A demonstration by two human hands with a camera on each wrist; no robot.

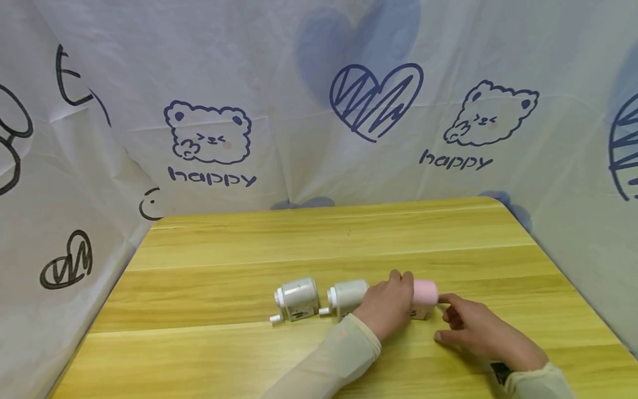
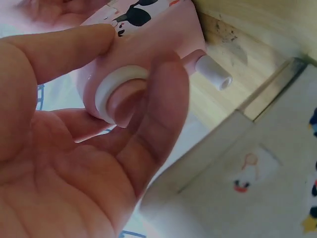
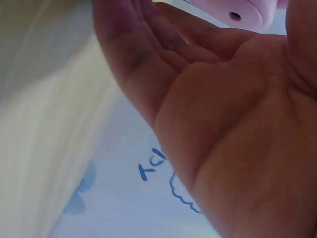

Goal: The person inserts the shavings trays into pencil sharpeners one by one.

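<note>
In the head view my left hand [image 1: 386, 307] grips a pink hand-crank pencil sharpener [image 1: 426, 292] at the right end of a row. The left wrist view shows thumb and fingers about its crank end, with a white ring, a white crank knob [image 2: 214, 72] and a panda picture on its side. My right hand [image 1: 480, 330] is at its right end, index fingertip at or touching the end face, the other fingers loosely bent. A dark hole in the pink end shows in the right wrist view. A grey-white sharpener [image 1: 350, 293] stands just left of my left hand, partly covered.
Another grey-white sharpener [image 1: 300, 296] stands farther left, its crank facing left. All are on a yellow wood-grain table [image 1: 209, 299]. A white cloth [image 1: 279, 133] with blue bear and heart drawings hangs behind and at the sides.
</note>
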